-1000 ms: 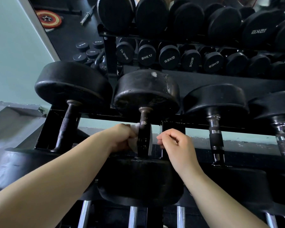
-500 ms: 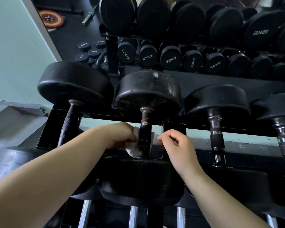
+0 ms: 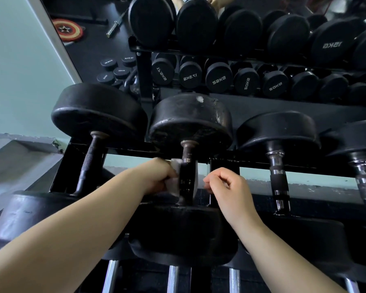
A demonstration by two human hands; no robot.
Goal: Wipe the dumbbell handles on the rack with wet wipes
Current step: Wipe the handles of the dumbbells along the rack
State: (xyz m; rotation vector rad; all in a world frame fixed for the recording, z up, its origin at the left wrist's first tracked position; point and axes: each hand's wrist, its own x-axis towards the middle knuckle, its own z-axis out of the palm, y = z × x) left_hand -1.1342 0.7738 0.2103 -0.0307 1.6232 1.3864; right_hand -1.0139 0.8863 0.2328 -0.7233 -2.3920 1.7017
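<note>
Mint-green gym wall [image 3: 19,81], black rack [image 3: 224,163]: wiping the second handle [image 3: 186,180].
Left hand [image 3: 159,176] grasps the one wet wipe [image 3: 174,182] at the handle's nine o'clock; right hand [image 3: 226,187], at three o'clock, is curled (pinching the wipe? cannot tell). Four dumbbells [image 3: 190,121] in this row; next, probably, rubbing along the grip.

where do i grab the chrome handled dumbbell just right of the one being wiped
By the dark middle band of its handle, palm coming down from above. That stretch spans the open gap between the rack rails, and the heads at both ends are too broad to wrap.
</note>
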